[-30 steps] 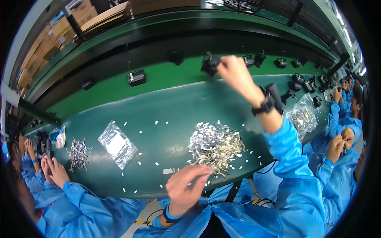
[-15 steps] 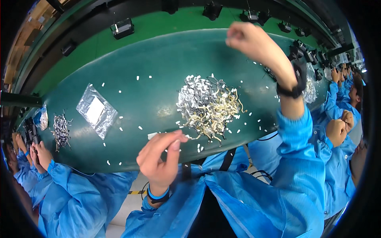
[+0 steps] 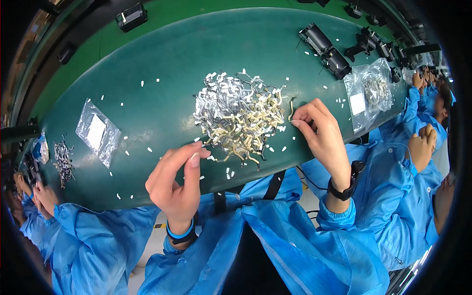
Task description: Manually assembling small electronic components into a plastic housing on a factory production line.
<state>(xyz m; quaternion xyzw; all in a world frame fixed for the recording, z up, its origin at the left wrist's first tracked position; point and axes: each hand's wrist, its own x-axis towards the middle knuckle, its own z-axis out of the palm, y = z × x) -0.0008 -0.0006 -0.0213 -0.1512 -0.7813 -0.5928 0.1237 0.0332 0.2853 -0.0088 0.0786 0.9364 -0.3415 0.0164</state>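
A wire pile (image 3: 241,115) lay on a green table (image 3: 191,44).
At its right, the right hand (image 3: 322,135) pinched one tan wire (image 3: 291,105); at its near left, the left hand (image 3: 172,184) curled, grip unclear.

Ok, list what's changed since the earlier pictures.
The right hand released a black device on the far side and drew back, now at a wire piece beside the pile. The left hand stayed near the pile's near-left edge.
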